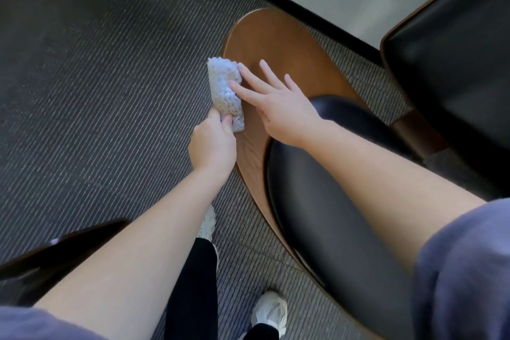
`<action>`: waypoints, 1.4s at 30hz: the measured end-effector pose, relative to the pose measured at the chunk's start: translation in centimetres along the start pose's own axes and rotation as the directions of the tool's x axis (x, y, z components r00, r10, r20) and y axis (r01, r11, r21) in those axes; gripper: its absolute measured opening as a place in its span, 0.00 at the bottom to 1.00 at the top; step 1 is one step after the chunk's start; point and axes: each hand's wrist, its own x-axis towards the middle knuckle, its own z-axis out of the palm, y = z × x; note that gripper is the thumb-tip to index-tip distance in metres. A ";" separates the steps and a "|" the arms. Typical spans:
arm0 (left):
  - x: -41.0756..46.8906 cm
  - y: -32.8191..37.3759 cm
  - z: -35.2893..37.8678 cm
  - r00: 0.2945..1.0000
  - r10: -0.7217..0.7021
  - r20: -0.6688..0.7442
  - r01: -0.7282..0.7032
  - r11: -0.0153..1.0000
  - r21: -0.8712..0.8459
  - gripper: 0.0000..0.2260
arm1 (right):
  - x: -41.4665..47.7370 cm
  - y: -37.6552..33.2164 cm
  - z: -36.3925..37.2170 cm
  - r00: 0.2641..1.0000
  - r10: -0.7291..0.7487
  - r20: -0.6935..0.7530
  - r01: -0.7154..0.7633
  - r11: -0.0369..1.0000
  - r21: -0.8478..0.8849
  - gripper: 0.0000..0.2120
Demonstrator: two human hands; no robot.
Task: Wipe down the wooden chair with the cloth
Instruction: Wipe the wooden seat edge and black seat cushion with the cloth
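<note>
Wooden chair [278, 41] is being wiped at its rim; cloth [224, 91] is being pinched by left hand [214, 143], steadied by spread right hand [280, 109]. Most wood judged not yet wiped.

A left hand [214, 143] grips the near end of a cloth [225, 91] at the left edge of a chair [276, 44], with the right hand [278, 107] flat on the chair just right of the grip, fingertips [240, 66] touching the cloth. The cushion [331, 201] lies on the chair, nearer than the grip and to its right; a second chair [455, 50] stands well to the right.
</note>
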 end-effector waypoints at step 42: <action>-17.7 -6.2 8.2 0.808 -0.313 0.499 0.371 0.928 -0.018 0.12 | -16.6 -2.8 9.9 0.955 -0.127 0.269 0.159 0.982 -0.099 0.29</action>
